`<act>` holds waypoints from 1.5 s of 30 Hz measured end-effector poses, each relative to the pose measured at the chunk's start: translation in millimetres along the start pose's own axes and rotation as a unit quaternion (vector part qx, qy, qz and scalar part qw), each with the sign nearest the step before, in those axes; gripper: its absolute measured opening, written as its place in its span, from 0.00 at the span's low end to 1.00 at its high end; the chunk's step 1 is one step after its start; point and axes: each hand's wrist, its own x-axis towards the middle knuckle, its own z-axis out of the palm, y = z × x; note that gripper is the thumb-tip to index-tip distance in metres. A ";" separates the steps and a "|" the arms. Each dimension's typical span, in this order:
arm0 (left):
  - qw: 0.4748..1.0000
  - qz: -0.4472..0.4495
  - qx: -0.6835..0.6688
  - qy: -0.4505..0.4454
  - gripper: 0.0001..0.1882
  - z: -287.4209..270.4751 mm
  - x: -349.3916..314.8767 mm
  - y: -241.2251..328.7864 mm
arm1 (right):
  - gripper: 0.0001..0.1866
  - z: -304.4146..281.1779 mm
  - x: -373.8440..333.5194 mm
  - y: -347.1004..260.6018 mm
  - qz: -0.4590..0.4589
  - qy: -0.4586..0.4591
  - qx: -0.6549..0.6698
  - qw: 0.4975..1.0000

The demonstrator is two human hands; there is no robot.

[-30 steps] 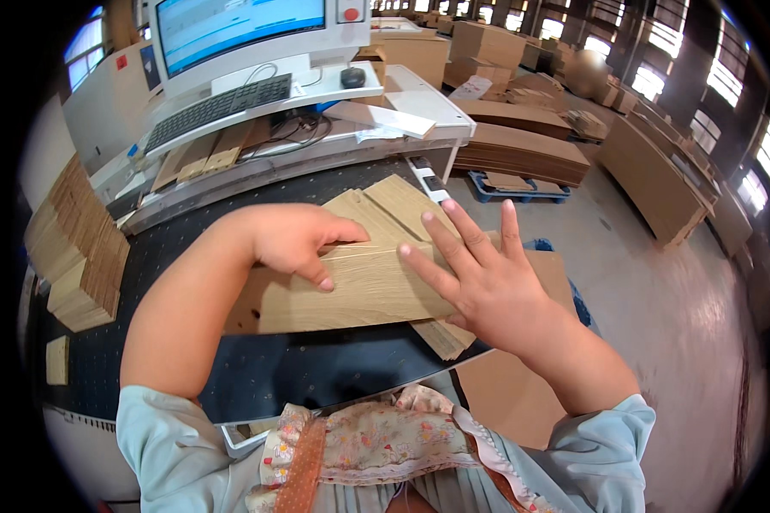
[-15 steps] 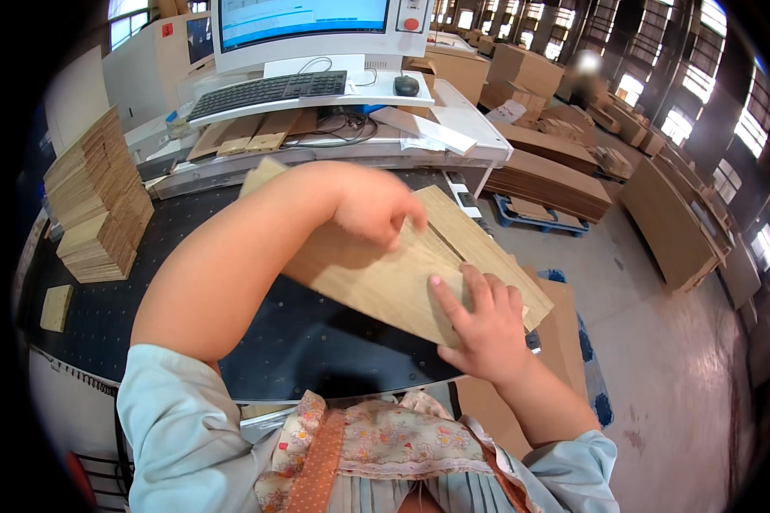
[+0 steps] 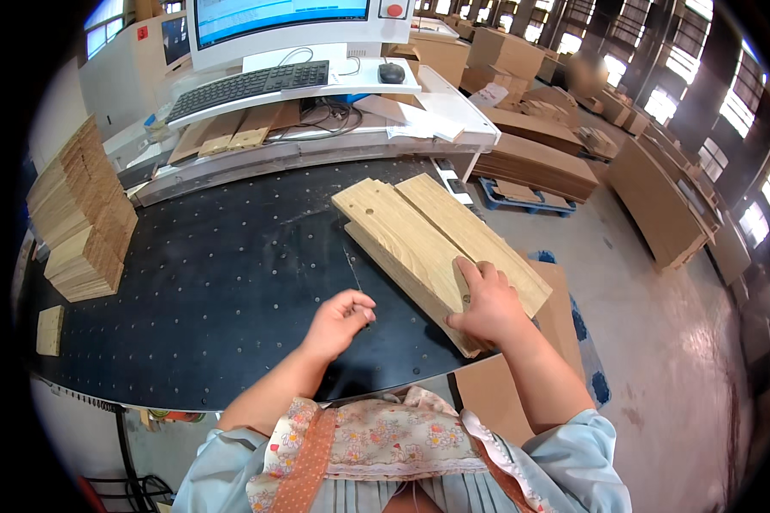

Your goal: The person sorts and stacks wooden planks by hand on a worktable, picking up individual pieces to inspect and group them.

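My right hand spans the near end of a pale wooden board, fingers on its top at the seam and thumb near its left edge. The board has small round holes near its far end and lies on top of other boards. A second row of boards lies alongside on the right, with a narrow dark gap between. My left hand hovers over the dark table to the left of the boards, touching none of them. Its fingers are curled with the thumb against them, and nothing shows in them.
The black table is dotted with small studs. A tall stack of wooden pieces stands at its left, with one small block nearer. Behind are a keyboard, mouse and monitor. Cardboard lies at the right.
My left hand has drawn back from over the boards toward me. The top board has swung round and now lies lengthwise beside the other row. My right hand stays at the near end.
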 end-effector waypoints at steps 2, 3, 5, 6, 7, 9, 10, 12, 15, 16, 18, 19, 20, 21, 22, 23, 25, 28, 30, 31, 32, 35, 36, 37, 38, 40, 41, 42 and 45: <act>0.999 0.026 0.042 -0.018 0.06 -1.4 -2.6 -26.7 | 0.45 7.3 5.4 3.4 0.014 0.005 0.009 1.000; 0.999 0.019 0.047 -0.020 0.07 -5.0 -5.3 -35.3 | 0.45 9.4 6.3 5.9 0.008 0.015 0.030 0.999; 0.999 -0.004 0.038 -0.003 0.06 -8.7 -9.5 -37.9 | 0.45 10.0 7.0 16.9 -0.002 0.036 0.069 0.997; 0.999 -0.016 0.034 0.007 0.06 -10.1 -10.0 -37.8 | 0.45 8.9 10.4 26.0 -0.010 0.048 0.109 0.993; 0.999 -0.032 0.014 0.009 0.07 -7.6 -8.4 -34.9 | 0.45 3.4 12.6 39.5 -0.014 0.062 0.148 0.987; 1.000 -0.010 0.010 0.008 0.08 -12.1 -11.3 -42.7 | 0.44 -7.5 21.8 49.4 -0.007 0.078 0.206 0.975; 1.000 0.003 0.007 0.001 0.08 -10.8 -9.4 -45.2 | 0.43 -14.2 25.4 59.4 0.005 0.080 0.198 0.977; 0.999 0.001 0.040 -0.002 0.11 -7.6 -10.1 -44.6 | 0.43 -21.6 36.5 84.3 0.023 0.087 0.187 0.978; 0.998 -0.027 0.050 -0.020 0.19 3.7 -1.4 -41.3 | 0.42 -14.1 47.3 109.7 0.025 0.081 0.142 0.986; 0.998 -0.042 0.050 -0.023 0.22 6.2 1.6 -39.1 | 0.42 -11.3 51.0 112.8 0.023 0.073 0.121 0.990; 0.997 -0.036 0.071 -0.006 0.28 21.0 9.6 -37.0 | 0.37 -5.9 55.5 121.5 -0.029 0.046 0.120 0.991; 0.996 -0.035 0.082 0.000 0.31 29.8 14.1 -35.9 | 0.36 -4.2 58.2 129.1 -0.059 0.035 0.120 0.990; 0.993 -0.019 0.111 0.031 0.32 37.8 20.6 -33.2 | 0.35 -4.2 60.1 136.6 -0.088 0.024 0.119 0.989; 0.988 -0.003 0.139 0.060 0.34 45.4 29.0 -29.2 | 0.34 -8.6 64.2 145.1 -0.094 -0.018 0.155 0.983; 0.981 0.011 0.169 0.091 0.35 50.3 36.1 -26.0 | 0.35 -9.0 67.7 152.6 -0.068 -0.027 0.209 0.975; 0.974 0.036 0.192 0.112 0.38 52.1 46.7 -23.5 | 0.37 -11.0 71.6 157.5 -0.044 -0.034 0.261 0.964; 0.977 -0.008 0.144 0.158 0.40 62.6 65.7 -16.2 | 0.44 -17.9 84.7 172.5 0.011 -0.066 0.258 0.964; 0.977 -0.040 0.038 0.206 0.44 78.1 98.5 -24.3 | 0.47 -3.2 108.6 206.1 0.004 -0.162 0.369 0.915; 0.979 -0.046 -0.032 0.196 0.44 85.5 111.6 -33.0 | 0.47 17.7 118.9 221.7 -0.045 -0.248 0.465 0.849; 0.970 -0.045 0.009 0.240 0.44 87.2 115.8 -43.9 | 0.46 22.1 116.2 205.8 -0.077 -0.282 0.473 0.831; 0.970 -0.033 0.006 0.239 0.43 85.7 116.7 -46.2 | 0.46 22.9 112.6 193.0 -0.107 -0.313 0.481 0.812; 0.976 0.011 -0.078 0.204 0.42 94.6 101.7 -28.3 | 0.47 26.0 109.3 196.7 -0.132 -0.336 0.501 0.786; 0.965 -0.022 -0.098 0.243 0.43 103.5 92.4 -12.7 | 0.47 28.4 111.7 204.3 -0.150 -0.335 0.505 0.781; 0.961 -0.031 -0.113 0.250 0.44 107.4 88.1 -9.1 | 0.49 45.6 121.9 222.1 -0.122 -0.315 0.564 0.753; 0.956 -0.044 -0.126 0.263 0.44 107.5 83.4 -9.1 | 0.49 46.6 125.6 221.9 -0.110 -0.304 0.611 0.723; 0.955 -0.045 -0.135 0.260 0.38 109.5 83.7 -18.6 | 0.51 55.7 135.0 208.5 -0.086 -0.281 0.698 0.653; 0.958 -0.027 -0.145 0.247 0.37 108.3 87.4 -28.7 | 0.51 66.0 138.9 205.2 -0.095 -0.275 0.707 0.645; 0.960 -0.010 -0.154 0.233 0.35 106.9 89.7 -36.8 | 0.51 81.5 144.8 204.0 -0.103 -0.268 0.716 0.636; 0.956 0.004 -0.200 0.213 0.30 121.0 90.3 -28.0 | 0.50 79.3 131.4 191.7 -0.116 -0.289 0.742 0.594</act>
